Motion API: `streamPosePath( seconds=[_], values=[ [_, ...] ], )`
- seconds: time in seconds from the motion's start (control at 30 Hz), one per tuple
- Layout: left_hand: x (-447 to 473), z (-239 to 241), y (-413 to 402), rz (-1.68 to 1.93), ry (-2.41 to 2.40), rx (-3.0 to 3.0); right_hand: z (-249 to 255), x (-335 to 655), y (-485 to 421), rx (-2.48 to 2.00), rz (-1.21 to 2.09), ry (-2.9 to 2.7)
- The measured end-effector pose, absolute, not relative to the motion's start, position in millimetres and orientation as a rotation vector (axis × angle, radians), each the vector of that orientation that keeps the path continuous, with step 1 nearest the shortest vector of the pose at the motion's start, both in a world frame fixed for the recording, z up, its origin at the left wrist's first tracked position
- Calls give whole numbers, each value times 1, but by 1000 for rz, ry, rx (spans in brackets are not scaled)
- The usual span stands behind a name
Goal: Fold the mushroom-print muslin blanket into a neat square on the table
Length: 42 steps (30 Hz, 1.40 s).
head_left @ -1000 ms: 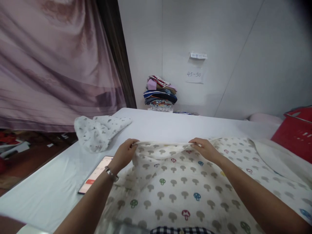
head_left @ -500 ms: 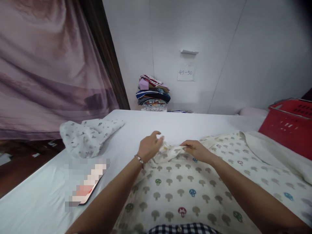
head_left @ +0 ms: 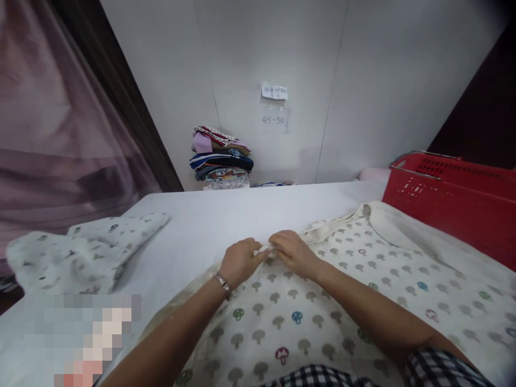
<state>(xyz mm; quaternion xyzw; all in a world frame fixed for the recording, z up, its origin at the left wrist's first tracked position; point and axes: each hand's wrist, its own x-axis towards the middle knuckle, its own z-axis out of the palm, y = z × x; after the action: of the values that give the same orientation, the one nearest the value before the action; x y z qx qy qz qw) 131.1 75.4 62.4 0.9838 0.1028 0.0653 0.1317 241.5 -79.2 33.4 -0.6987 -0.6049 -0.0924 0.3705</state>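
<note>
A white cloth with a mushroom print (head_left: 278, 322) spreads across the near table and out to the right. Its far edge is pinched between my two hands, which almost touch each other. My left hand (head_left: 241, 262), with a bracelet at the wrist, is closed on that edge. Just to its right, my right hand (head_left: 293, 253) also grips the edge, fingers bent over it. The stretch of hem between the fingertips is mostly hidden.
A crumpled white patterned cloth (head_left: 68, 255) lies on the white table (head_left: 226, 209) at left, above a pixelated patch. At right stands a red plastic basket (head_left: 451, 204). Folded clothes (head_left: 221, 158) are stacked beyond the far edge, below wall notes (head_left: 274, 119).
My left hand was partly spread and now closes on the cloth edge. My hands have come closer together. The view has turned rightward, showing more of the red basket.
</note>
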Motion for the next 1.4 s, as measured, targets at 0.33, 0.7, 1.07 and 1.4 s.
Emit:
streamPosePath(
  seconds=[0.33, 0.7, 1.07, 1.4],
  values=[
    [139, 65, 87, 338, 402, 2909, -27, 310, -151, -2290, -391, -1252],
    [138, 68, 93, 322, 489, 2920, -40, 343, -153, -2347, -618, -1112],
    [140, 69, 94, 376, 440, 2900, -39, 350, -153, -2317, -677, -1055],
    [143, 71, 96, 370, 485, 2897, -34, 347, -156, -2280, -611, -1203]
  ],
)
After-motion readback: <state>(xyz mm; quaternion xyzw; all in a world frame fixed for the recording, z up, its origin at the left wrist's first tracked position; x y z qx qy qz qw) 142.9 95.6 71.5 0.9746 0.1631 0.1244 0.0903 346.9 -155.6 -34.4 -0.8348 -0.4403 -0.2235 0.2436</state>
